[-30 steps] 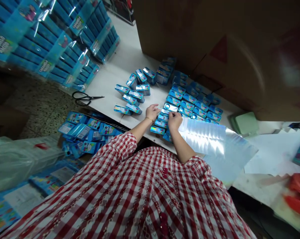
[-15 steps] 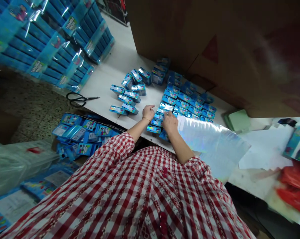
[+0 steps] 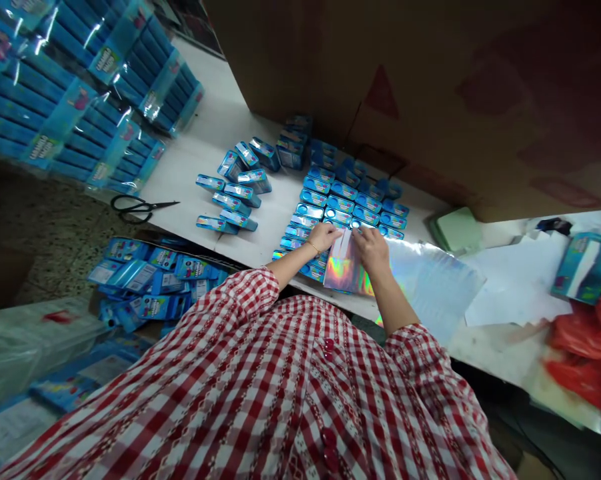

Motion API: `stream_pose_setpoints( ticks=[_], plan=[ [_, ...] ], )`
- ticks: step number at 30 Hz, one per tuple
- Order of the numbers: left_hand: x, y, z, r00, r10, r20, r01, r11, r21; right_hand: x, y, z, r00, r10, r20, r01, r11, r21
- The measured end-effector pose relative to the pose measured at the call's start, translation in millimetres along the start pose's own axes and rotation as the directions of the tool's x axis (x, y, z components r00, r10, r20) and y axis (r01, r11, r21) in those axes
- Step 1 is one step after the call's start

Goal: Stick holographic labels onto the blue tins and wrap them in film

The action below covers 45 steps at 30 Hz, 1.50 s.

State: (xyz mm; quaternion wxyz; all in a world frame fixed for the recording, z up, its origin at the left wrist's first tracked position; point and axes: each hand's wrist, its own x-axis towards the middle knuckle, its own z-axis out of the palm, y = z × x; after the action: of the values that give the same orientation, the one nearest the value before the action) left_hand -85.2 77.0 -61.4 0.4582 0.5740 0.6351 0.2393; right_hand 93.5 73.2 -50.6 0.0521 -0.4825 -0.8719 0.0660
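The shiny sheet [image 3: 341,270] lies right at my fingers, its upper edge under my fingertips and its rainbow-tinted face spreading back toward my body. The fingers of my left hand [image 3: 324,236] come together on that edge, beside a narrow white strip [image 3: 345,241] that shows between my two hands. My right hand [image 3: 373,251] is just across the strip, fingers bent over the edge — the thumb is hidden, so I cannot tell whether they pinch the sheet or only press it.

The sheet covers part of the rows of small blue boxes [image 3: 340,203] standing close together on the white counter [image 3: 225,100]; the uncovered rows run on just beyond my fingertips, and a few boxes sit next to my left wrist, near the bracelet [image 3: 311,247]. To the right of my right hand, pale see-through film [image 3: 440,287] reaches toward white papers [image 3: 515,280].

A looser cluster of blue boxes [image 3: 239,193] stands to the left, well apart from my fingers, with black scissors [image 3: 152,207] farther left at the counter's edge. Behind the rows rises a large cardboard carton [image 3: 360,53], a green block [image 3: 455,229] near its foot. Below the counter, to my left, blue packs [image 3: 153,277] lie heaped.
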Motion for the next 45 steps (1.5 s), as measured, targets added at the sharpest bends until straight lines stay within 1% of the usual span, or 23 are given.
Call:
stream_pose_setpoints(
  ticks=[5, 7, 9, 11, 13, 15, 17, 19, 21, 22, 24, 26, 29, 31, 32, 33, 35, 37, 39, 40, 42, 44, 45],
  plan=[
    [-4.4, 1.3, 2.8, 0.998, -0.054, -0.033, 0.051, 0.995, -0.083, -9.5, 0.4, -2.6, 0.999, -0.044, 0.029, 0.045, 0.999, -0.025],
    [-3.5, 0.8, 3.1, 0.997, -0.059, -0.041, 0.055, 0.995, -0.089, -12.4, 1.1, -6.3, 0.998, -0.059, 0.021, 0.058, 0.998, 0.016],
    [-1.5, -0.7, 2.1, 0.997, -0.064, -0.047, 0.06, 0.995, -0.084, -14.5, -2.0, -15.3, 0.998, -0.054, -0.011, 0.054, 0.995, 0.085],
    [0.6, -2.7, -0.3, 0.995, -0.068, -0.069, 0.064, 0.996, -0.057, -15.4, -9.8, -31.3, 0.998, -0.011, -0.064, 0.023, 0.982, 0.188],
    [1.9, -4.8, -3.8, 0.994, -0.059, -0.09, 0.058, 0.998, -0.008, -13.5, -20.1, -52.1, 0.994, 0.062, -0.093, -0.027, 0.941, 0.338],
    [1.8, -7.0, -8.0, 0.994, -0.026, -0.106, 0.029, 0.999, 0.028, -7.3, -29.2, -71.1, 0.985, 0.151, -0.077, -0.095, 0.868, 0.488],
    [0.3, -9.2, -12.4, 0.994, -0.002, -0.108, 0.004, 1.0, 0.011, 2.6, -34.0, -81.1, 0.974, 0.221, -0.048, -0.155, 0.81, 0.566],
    [-1.8, -11.4, -16.8, 0.994, -0.02, -0.103, 0.015, 0.999, -0.046, 13.0, -33.8, -78.6, 0.96, 0.276, -0.046, -0.207, 0.812, 0.545],
    [-3.7, -13.1, -20.7, 0.995, -0.063, -0.079, 0.054, 0.992, -0.115, 20.6, -30.0, -65.7, 0.954, 0.291, -0.069, -0.233, 0.867, 0.44],
    [-4.4, -13.5, -22.3, 0.995, -0.082, -0.056, 0.073, 0.986, -0.149, 22.7, -27.5, -56.8, 0.959, 0.273, -0.077, -0.228, 0.904, 0.362],
    [-5.9, -13.3, -24.3, 0.994, -0.108, -0.005, 0.104, 0.97, -0.221, 24.1, -22.6, -37.2, 0.98, 0.186, -0.064, -0.171, 0.966, 0.196],
    [-7.6, -12.1, -24.3, 0.991, -0.13, 0.031, 0.133, 0.949, -0.287, 22.8, -18.7, -18.8, 0.997, 0.08, -0.02, -0.078, 0.994, 0.077],
    [-10.1, -9.8, -21.8, 0.983, -0.179, 0.036, 0.18, 0.92, -0.348, 18.7, -17.3, -0.4, 1.0, -0.014, 0.022, 0.014, 1.0, 0.024],
    [-10.9, -9.3, -20.2, 0.978, -0.204, 0.038, 0.205, 0.915, -0.348, 15.3, -20.7, 0.9, 1.0, -0.013, 0.018, 0.013, 0.999, 0.043],
    [-10.7, -9.7, -19.7, 0.978, -0.207, 0.032, 0.206, 0.92, -0.332, 13.6, -23.8, -2.8, 1.0, 0.006, 0.003, -0.006, 0.998, 0.068],
    [-10.1, -10.6, -19.6, 0.98, -0.197, 0.018, 0.194, 0.933, -0.304, 11.8, -27.5, -9.5, 0.999, 0.033, -0.022, -0.031, 0.994, 0.107],
    [-7.9, -13.4, -20.0, 0.989, -0.148, -0.028, 0.139, 0.967, -0.212, 9.0, -35.9, -30.5, 0.992, 0.098, -0.081, -0.076, 0.969, 0.236],
    [-5.4, -16.9, -21.0, 0.993, -0.086, -0.081, 0.076, 0.99, -0.118, 8.4, -43.3, -55.8, 0.976, 0.187, -0.111, -0.122, 0.893, 0.433],
    [-4.8, -19.6, -22.2, 0.989, -0.04, -0.142, 0.023, 0.993, -0.117, 12.1, -48.1, -76.3, 0.946, 0.313, -0.084, -0.189, 0.744, 0.641],
    [-5.7, -20.1, -23.0, 0.982, -0.044, -0.182, 0.012, 0.985, -0.174, 15.8, -49.6, -82.3, 0.923, 0.383, -0.044, -0.231, 0.641, 0.732],
    [-10.5, -19.4, -25.6, 0.967, -0.124, -0.224, 0.029, 0.922, -0.385, 26.0, -52.1, -83.3, 0.857, 0.509, 0.08, -0.316, 0.395, 0.863],
    [-18.3, -17.3, -30.2, 0.955, -0.241, -0.171, 0.087, 0.784, -0.615, 37.7, -55.6, -71.8, 0.785, 0.579, 0.221, -0.37, 0.152, 0.917],
    [-22.4, -16.5, -33.3, 0.951, -0.284, -0.127, 0.119, 0.708, -0.696, 43.1, -58.4, -62.9, 0.75, 0.6, 0.279, -0.385, 0.053, 0.922]
  ],
)
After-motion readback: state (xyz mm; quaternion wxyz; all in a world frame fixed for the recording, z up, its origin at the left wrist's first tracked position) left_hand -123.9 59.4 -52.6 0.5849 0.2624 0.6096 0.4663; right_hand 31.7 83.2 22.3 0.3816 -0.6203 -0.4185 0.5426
